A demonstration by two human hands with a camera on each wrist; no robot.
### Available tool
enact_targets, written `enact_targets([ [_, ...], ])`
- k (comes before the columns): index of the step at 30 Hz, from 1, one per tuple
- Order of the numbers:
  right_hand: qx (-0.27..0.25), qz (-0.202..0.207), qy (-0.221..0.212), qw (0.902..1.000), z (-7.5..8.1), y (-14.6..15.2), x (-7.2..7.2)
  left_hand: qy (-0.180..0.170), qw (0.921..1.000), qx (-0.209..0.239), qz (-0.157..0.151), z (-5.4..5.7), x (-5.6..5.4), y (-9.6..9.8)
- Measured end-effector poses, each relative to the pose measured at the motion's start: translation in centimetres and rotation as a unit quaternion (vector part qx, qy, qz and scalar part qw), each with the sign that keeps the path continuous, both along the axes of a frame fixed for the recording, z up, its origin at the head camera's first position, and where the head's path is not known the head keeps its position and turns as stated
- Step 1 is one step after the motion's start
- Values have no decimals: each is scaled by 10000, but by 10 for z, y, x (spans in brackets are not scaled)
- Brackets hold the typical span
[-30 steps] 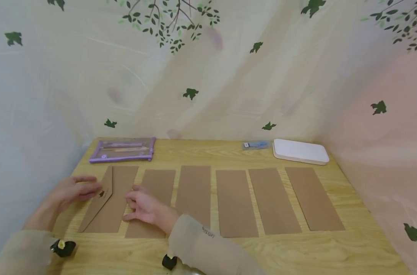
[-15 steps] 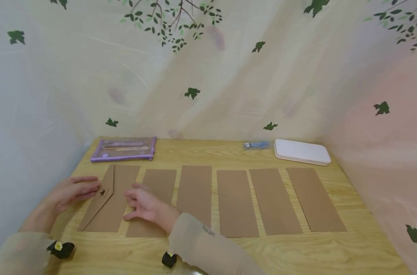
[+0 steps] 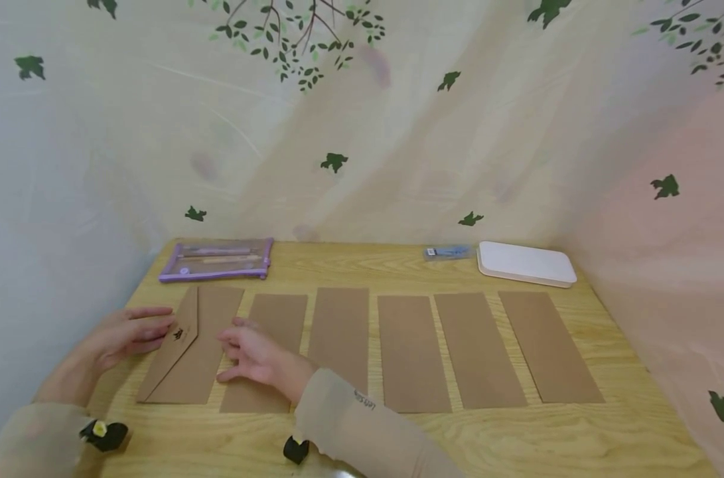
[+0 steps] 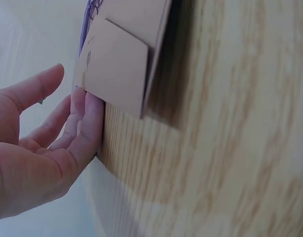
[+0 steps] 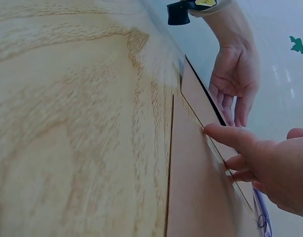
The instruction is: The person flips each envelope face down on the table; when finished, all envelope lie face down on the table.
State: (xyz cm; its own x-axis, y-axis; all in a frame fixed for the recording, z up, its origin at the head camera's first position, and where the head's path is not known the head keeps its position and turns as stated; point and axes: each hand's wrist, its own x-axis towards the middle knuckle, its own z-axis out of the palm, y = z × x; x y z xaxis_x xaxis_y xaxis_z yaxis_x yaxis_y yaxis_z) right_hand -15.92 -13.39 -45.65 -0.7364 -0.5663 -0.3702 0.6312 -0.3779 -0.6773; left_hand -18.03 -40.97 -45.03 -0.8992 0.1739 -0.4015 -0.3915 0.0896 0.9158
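Note:
A brown paper envelope (image 3: 209,355) lies flat at the left end of a row, its pointed flap with a small dark print facing up. My left hand (image 3: 125,334) rests along its left edge, and in the left wrist view the thumb stands raised while the other fingers meet the table beside the flap. At the envelope's right edge is my right hand (image 3: 257,355), thumb and fingertips spread along it. In the right wrist view that thumb touches the edge of the envelope (image 5: 203,101). My right hand partly hides the neighbouring brown rectangle (image 3: 278,318).
Several more plain brown rectangles (image 3: 415,352) continue the row rightward on the wooden table (image 3: 517,441). Behind stand a clear pencil pouch (image 3: 218,259) with purple trim, a small packet with something blue (image 3: 449,252) and a white case (image 3: 525,262). Fabric (image 3: 362,133) hangs behind.

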Motion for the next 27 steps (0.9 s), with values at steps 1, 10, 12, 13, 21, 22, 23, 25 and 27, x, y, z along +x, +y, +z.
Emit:
enact_targets([
  [1,-3,5,-3,10000,0,0,0,-25,10000,-37,-9,0,0,0],
  [10,-28,18,-45,10000,0,1,3,-68,9975,-586,-377,2,-1,0],
  [12,-35,12,-41,10000,1,1,4,-66,9954,-822,-490,3,0,1],
  [13,-37,8,-42,10000,1,1,4,-74,9945,-902,-529,4,0,2],
  [21,-42,-64,-53,10000,0,3,4,-12,9909,-998,-902,13,0,3],
  [22,-63,-64,-57,9999,0,3,5,-3,9907,-988,-935,14,0,3],
  [23,-85,-59,-58,9999,0,4,5,3,9907,-982,-944,15,1,3],
  [25,-106,-25,-61,9999,-1,5,6,34,9907,-992,-932,17,1,4],
  [27,-88,31,-29,10000,-2,7,7,102,9897,-1089,-925,19,2,4],
])
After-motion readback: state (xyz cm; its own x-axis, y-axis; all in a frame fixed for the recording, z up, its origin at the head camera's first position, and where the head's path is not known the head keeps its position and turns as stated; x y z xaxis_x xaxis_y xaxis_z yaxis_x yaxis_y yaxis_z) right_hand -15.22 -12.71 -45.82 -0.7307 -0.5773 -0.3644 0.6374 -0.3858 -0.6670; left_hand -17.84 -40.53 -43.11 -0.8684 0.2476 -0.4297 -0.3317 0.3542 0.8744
